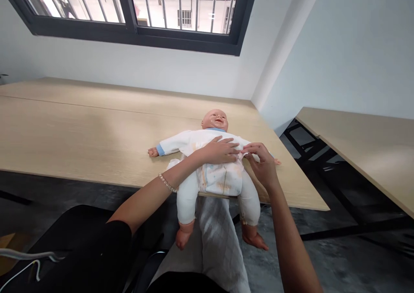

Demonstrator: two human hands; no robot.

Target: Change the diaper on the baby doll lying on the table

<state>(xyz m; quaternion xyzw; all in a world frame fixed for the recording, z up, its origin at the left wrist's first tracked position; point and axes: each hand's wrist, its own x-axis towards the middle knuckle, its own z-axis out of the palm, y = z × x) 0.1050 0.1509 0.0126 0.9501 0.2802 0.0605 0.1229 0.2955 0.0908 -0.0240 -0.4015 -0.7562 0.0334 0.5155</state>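
A baby doll (214, 120) in a white romper with blue cuffs lies on its back at the front edge of a long wooden table (80, 129), legs hanging over the edge. My left hand (220, 150) rests flat on the doll's belly, fingers stretched out across the cloth. My right hand (262, 161) is at the doll's left side, its fingers pinched on the romper's fabric next to the left fingertips. A bead bracelet (167, 183) circles my left wrist. A white cloth (220, 237) hangs down under the doll between its legs.
A second wooden table (359, 142) stands to the right across a gap with black frame legs. A dark-framed barred window (136, 13) is above the far wall. White cables (29, 258) lie at the lower left on dark clothing.
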